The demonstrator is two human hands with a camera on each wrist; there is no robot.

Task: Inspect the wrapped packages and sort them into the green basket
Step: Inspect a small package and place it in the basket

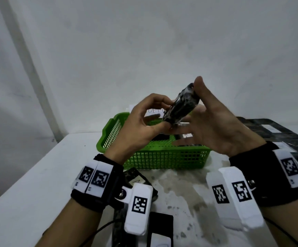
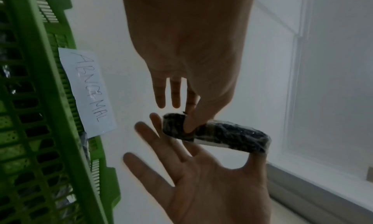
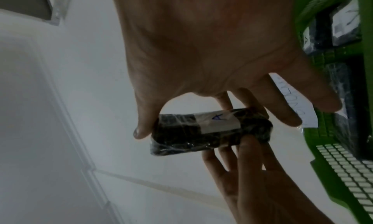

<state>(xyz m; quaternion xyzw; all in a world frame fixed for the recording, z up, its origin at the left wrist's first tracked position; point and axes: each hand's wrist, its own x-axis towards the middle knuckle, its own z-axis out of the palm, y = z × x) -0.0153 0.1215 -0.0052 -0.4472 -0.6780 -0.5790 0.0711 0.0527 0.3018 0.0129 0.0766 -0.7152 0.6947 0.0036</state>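
Note:
A small dark package (image 1: pixel 179 104) wrapped in clear film is held up, tilted, above the green basket (image 1: pixel 162 157). My left hand (image 1: pixel 168 113) pinches its lower end between thumb and index finger. My right hand (image 1: pixel 192 118) is spread with straight fingers, and its thumb (image 3: pixel 141 130) touches the package's upper end. The right wrist view shows a white tape strip marked "A" (image 3: pixel 218 120) on the package (image 3: pixel 201 134). In the left wrist view the package (image 2: pixel 232 136) lies between both hands.
The basket (image 2: pixel 50 131) carries a paper label reading "ABNORMAL" (image 2: pixel 88 91) and holds several dark wrapped packages (image 3: pixel 343 19). More black packages lie on the white table: one at the front edge (image 1: pixel 160 227), one under my left wrist (image 1: pixel 135 175), and a pile at the right (image 1: pixel 278 132).

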